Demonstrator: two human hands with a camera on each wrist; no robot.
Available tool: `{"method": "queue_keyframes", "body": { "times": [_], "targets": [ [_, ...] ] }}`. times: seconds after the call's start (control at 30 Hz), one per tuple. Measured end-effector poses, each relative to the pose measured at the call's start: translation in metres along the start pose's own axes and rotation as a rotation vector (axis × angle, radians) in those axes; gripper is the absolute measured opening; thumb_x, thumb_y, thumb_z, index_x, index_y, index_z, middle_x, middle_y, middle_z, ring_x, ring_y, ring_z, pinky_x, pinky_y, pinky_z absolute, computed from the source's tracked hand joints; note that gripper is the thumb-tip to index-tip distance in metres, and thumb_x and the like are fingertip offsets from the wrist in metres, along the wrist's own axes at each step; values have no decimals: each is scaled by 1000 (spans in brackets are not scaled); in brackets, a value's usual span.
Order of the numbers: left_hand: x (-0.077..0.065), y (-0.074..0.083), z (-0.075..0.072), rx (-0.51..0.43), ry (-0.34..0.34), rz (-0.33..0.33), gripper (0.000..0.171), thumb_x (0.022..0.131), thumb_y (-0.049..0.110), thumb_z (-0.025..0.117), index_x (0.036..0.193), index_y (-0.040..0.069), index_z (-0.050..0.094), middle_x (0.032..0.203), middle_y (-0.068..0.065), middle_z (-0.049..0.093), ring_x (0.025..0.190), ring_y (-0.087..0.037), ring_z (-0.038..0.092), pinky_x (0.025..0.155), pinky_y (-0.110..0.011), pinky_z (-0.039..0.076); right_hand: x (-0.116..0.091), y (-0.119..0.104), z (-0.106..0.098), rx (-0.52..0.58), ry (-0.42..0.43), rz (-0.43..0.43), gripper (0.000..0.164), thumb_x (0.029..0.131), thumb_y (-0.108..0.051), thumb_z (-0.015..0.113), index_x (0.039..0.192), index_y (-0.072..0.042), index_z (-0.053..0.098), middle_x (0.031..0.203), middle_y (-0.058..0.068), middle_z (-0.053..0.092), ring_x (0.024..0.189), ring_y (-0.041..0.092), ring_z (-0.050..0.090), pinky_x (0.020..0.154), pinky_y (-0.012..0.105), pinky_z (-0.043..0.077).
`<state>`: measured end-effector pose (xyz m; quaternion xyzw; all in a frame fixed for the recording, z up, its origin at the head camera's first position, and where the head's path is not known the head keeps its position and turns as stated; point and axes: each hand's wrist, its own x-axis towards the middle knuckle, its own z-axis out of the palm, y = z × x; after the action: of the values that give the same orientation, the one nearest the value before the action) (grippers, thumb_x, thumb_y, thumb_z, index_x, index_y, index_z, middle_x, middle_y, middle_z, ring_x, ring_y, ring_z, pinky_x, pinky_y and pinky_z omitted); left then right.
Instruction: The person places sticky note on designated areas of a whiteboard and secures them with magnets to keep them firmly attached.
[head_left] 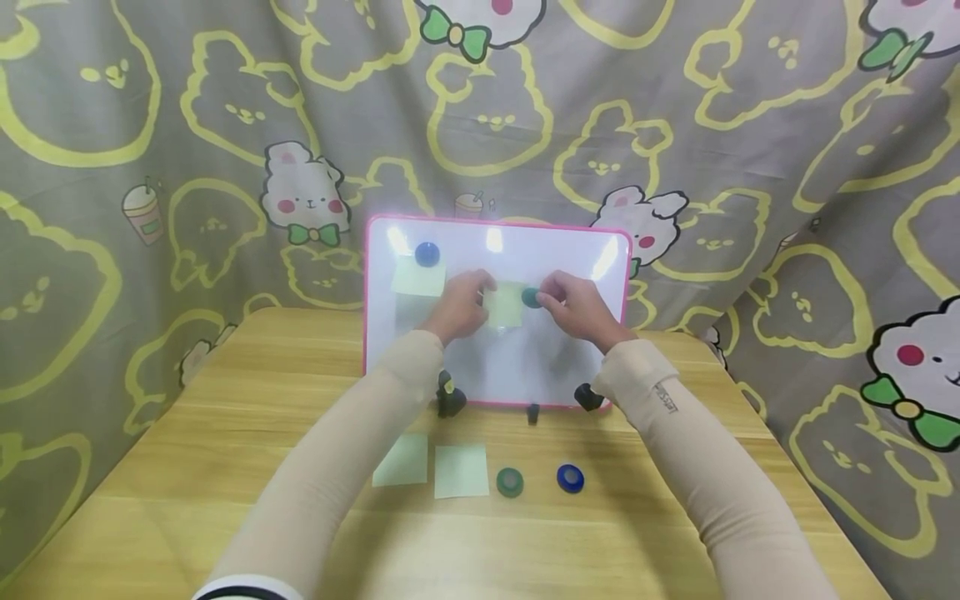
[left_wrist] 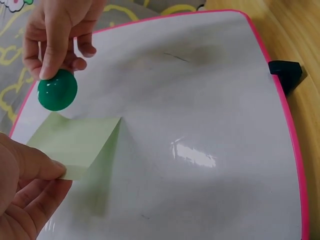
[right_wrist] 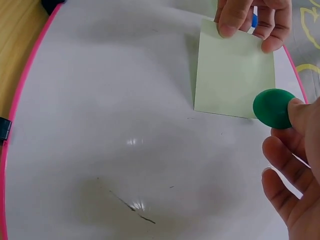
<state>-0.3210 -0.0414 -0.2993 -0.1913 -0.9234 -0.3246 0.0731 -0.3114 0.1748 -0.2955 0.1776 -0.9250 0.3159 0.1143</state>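
My left hand (head_left: 463, 307) pinches one edge of a pale green sticky note (right_wrist: 235, 72) against the front of a pink-framed whiteboard (head_left: 480, 367). In the left wrist view the note (left_wrist: 75, 137) bends, its far edge near the board. Between thumb and fingers, my right hand (head_left: 577, 307) holds a round green magnet (left_wrist: 57, 90). In the right wrist view this magnet (right_wrist: 273, 108) overlaps a corner of the note; I cannot tell whether they touch. At the board's upper left, a blue magnet (head_left: 427, 254) sits on another note (head_left: 418, 277).
Before the board on the wooden table (head_left: 225, 433) lie a sticky note (head_left: 402, 460), a second note (head_left: 461, 472), a green magnet (head_left: 510, 482) and a blue magnet (head_left: 570, 478). Black supports (head_left: 450, 398) hold the board's lower edge. A patterned curtain (head_left: 495, 108) hangs behind.
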Motion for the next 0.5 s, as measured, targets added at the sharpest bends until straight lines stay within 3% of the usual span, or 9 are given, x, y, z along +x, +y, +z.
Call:
{"method": "queue_keyframes", "body": {
  "times": [0.2, 0.5],
  "targets": [
    [6, -2, 3, 3, 24, 26, 45, 83, -10, 55, 126, 3, 57, 116, -13, 59, 102, -25, 56, 96, -37, 45, 7, -2, 0, -18, 30, -32, 15, 96, -23, 60, 100, -8, 60, 95, 7, 64, 90, 23, 59, 81, 40, 52],
    [8, 1, 5, 10, 56, 49, 50, 85, -7, 56, 134, 5, 55, 130, -13, 57, 112, -26, 54, 105, -37, 39, 16, -11, 2, -14, 47, -2, 17, 96, -25, 61, 103, -9, 60, 100, 6, 64, 94, 22, 58, 85, 41, 53]
  ]
}}
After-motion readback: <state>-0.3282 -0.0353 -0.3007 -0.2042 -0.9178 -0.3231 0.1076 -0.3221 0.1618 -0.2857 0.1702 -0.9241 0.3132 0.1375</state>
